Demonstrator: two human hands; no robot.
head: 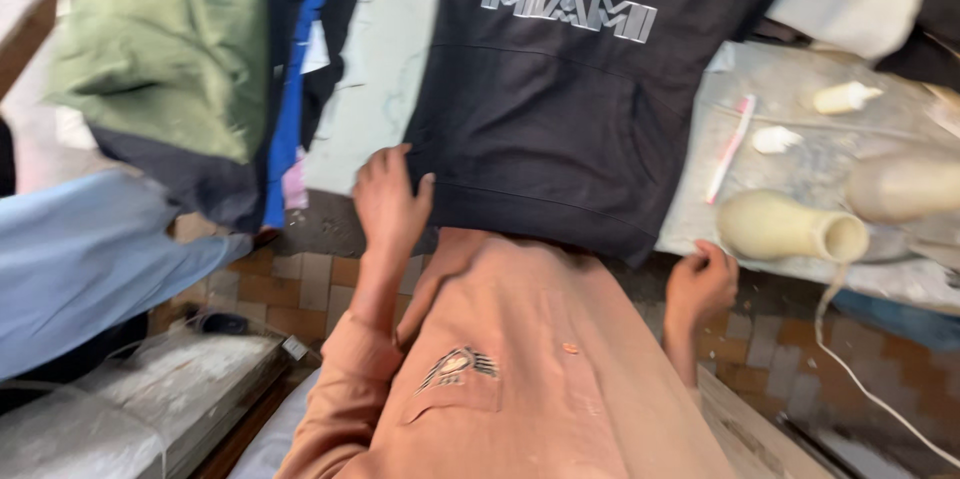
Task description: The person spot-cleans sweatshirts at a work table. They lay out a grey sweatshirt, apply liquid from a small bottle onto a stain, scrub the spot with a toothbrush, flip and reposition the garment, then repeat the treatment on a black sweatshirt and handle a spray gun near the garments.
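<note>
Head view: the black hoodie (570,109), spread on the worktop (800,169), is being pressed by the flat, open left hand (390,201); its hem is being pinched by the closed right hand (700,284).

left hand (388,201) on black sweatshirt (560,109) hem | right hand (700,284) grips table (800,169) edge

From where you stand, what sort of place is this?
Probably a small garment or clothes-pressing workshop. A dark sweatshirt lies spread on a worn padded table, more garments are heaped nearby, and cream thread cones sit beside the right hand.
</note>
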